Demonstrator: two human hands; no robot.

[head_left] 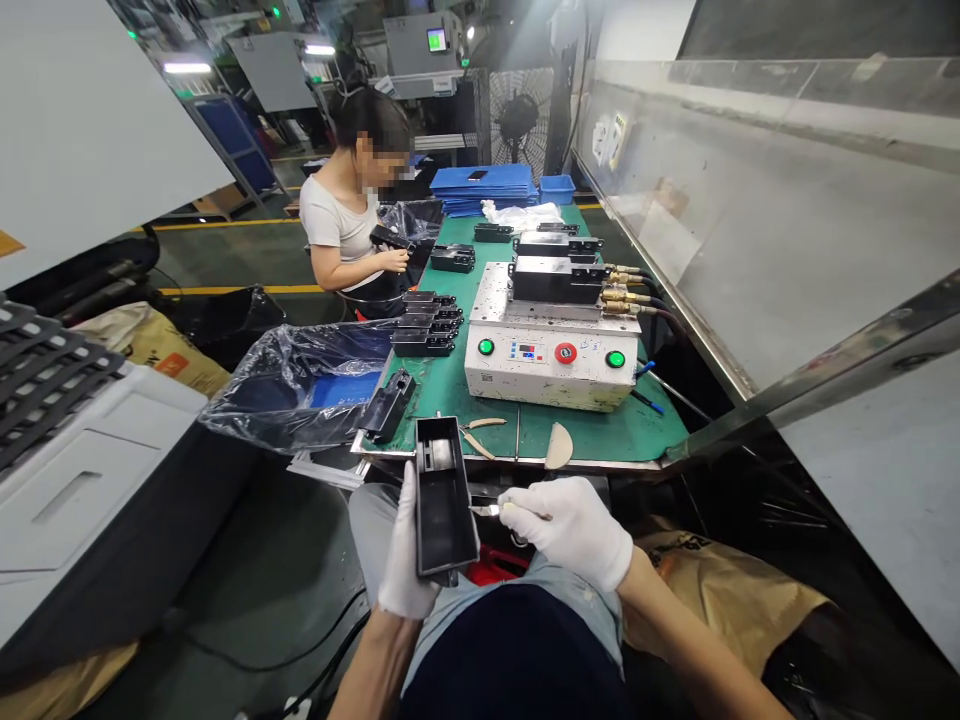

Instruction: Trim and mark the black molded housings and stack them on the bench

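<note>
My left hand (409, 560), in a white glove, is closed around a black plastic box (444, 510). The box has its hollow side facing me, with a ribbed grey patch inside its far end. In my gloved right hand (566, 530) is a small knife (486, 510), its metal blade pointing at the box's right wall. Most of the knife's handle is hidden by my fingers. Just beyond the box, pliers with beige handles (484, 435) lie on the green tabletop (536, 425), near a cream half-round piece (559, 447).
A white machine (551, 365) with buttons and hoses holds black housings (559, 280). More black parts (427, 325) line the table's left side, with one part (388, 405) at its corner. A plastic-lined bin (300, 385) stands left. A co-worker (341, 225) handles a black part.
</note>
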